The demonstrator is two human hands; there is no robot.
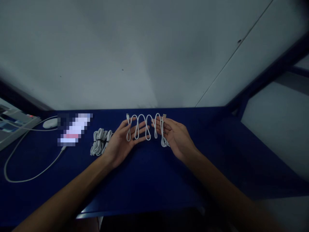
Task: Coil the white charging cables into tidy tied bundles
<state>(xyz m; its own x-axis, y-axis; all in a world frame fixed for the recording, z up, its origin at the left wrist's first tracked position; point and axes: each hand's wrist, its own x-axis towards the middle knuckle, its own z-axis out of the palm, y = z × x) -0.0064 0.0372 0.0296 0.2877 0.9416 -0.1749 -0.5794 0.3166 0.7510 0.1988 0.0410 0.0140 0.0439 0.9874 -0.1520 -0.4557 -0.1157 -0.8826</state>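
A white USB cable [145, 127] is stretched in zigzag loops between my two hands above the dark blue table [149, 180]. My left hand [122, 141] pinches the loops at the small-plug end, palm turned up. My right hand [176, 137] grips the loops at the USB-plug end, with a few turns hanging under its fingers. A second white cable [100, 145], coiled and bound with a dark tie, lies on the table just left of my left wrist.
A blurred-out object [73, 129] lies at the left, with a white wire [31, 175] curving from it toward the front. A white mouse [50, 122] and a grey device [14, 124] sit at the far left. A grey wall rises behind.
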